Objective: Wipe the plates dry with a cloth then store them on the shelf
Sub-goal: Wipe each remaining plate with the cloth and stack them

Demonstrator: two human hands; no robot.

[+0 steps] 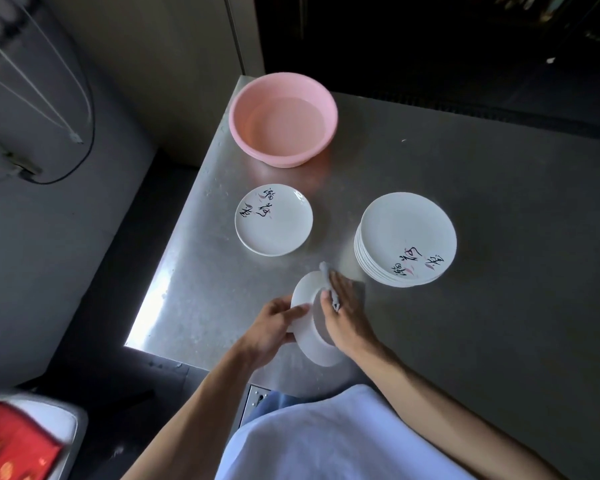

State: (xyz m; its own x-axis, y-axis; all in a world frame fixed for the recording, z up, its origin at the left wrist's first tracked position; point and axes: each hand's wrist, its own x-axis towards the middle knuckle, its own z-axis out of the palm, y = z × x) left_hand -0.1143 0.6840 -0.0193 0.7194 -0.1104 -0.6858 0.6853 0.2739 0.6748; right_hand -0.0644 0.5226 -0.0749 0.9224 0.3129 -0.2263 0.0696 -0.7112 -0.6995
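- Left hand (274,327) was seen low over the table's near edge, its fingers curled round the rim of a white plate (317,351); the plate was held tilted on its edge, clear of the tabletop.
- Right hand (343,313) was laid against the plate's other side, fingers stretched out straight, with a pale cloth (327,280) pinched between thumb and fingers and pressed to the plate.
- Both forearms were reached forward from a light-coloured garment.
- A tall stack of plates (407,237) was noted just beyond the right hand, on the steel table (482,323).
- A low pile of plates (273,220) was noted to the left, well apart from the stack.
- A pink basin (257,150) was set at the far corner.
- A red packet (11,441), blurred, was noted on the floor side, bottom left.
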